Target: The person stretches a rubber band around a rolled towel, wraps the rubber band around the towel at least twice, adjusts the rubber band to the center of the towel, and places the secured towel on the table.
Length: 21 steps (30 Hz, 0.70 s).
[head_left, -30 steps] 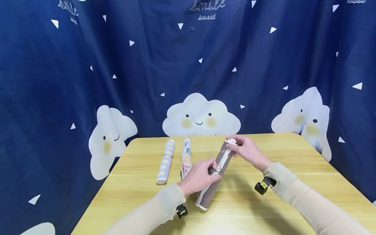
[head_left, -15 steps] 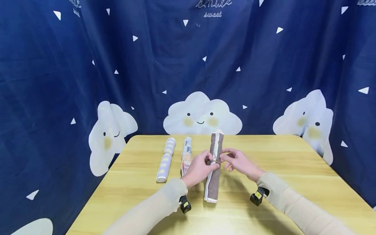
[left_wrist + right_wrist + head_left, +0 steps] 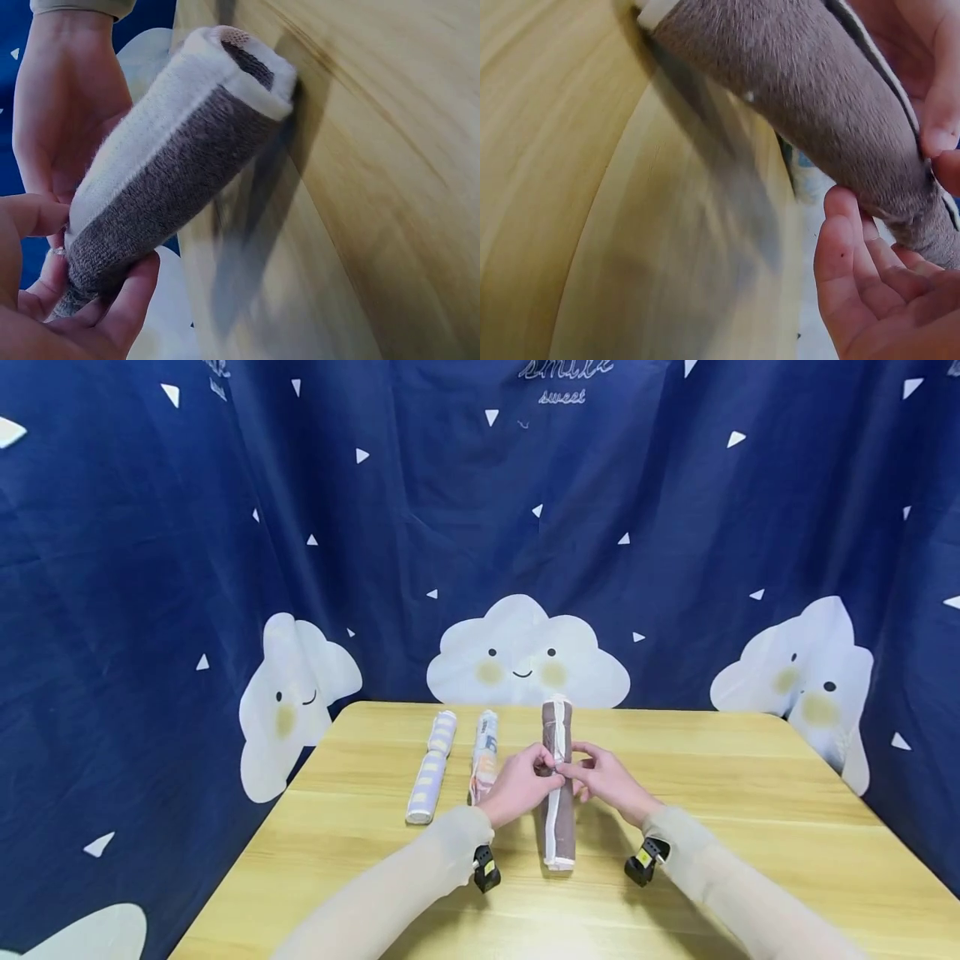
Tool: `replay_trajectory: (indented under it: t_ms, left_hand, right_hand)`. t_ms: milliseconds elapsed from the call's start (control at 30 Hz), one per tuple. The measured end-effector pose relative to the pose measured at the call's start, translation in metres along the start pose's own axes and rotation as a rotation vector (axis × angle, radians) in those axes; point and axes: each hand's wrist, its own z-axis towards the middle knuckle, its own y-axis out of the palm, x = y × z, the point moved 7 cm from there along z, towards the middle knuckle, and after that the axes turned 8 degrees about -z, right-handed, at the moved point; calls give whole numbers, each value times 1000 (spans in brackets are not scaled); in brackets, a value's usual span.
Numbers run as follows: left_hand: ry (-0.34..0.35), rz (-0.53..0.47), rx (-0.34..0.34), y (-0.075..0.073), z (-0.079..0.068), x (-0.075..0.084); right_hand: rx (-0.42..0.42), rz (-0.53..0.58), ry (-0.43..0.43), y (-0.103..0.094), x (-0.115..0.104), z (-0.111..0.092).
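A brown towel [image 3: 560, 835] with white edging is rolled into a long tube and drawn in at a narrow waist about halfway along. My left hand [image 3: 519, 787] grips it at that waist, thumb and fingers curled round it in the left wrist view. From the other side my right hand [image 3: 613, 787] pinches at the same spot, its fingers bent under the roll in the right wrist view. Both thumbs meet over the white edge strip. A small shiny bit shows at the left fingertips; what it is I cannot tell. The near end slants over the table.
Left of the brown towel lie two more rolls on the wooden table [image 3: 735, 852]: a lilac and yellow one [image 3: 427, 785] and a white one with coloured print [image 3: 485, 752], partly hidden by my left hand. A blue cloud-patterned curtain [image 3: 420, 527] hangs behind.
The brown towel has swung from a slant to nearly straight ahead. My right hand has left its far end and come down to the waist beside my left hand, which keeps its hold.
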Motion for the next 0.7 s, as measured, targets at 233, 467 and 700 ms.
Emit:
replay_trajectory:
  t_ms: [233, 467, 700]
  left_hand:
    - [5, 4, -6, 4, 7, -12]
    - [-38, 22, -21, -2, 10, -24]
    - [-52, 37, 5, -15, 6, -22]
  right_hand:
    - [11, 43, 51, 3, 17, 17]
    - [13, 31, 70, 8, 25, 30]
    - [22, 15, 79, 12, 24, 41]
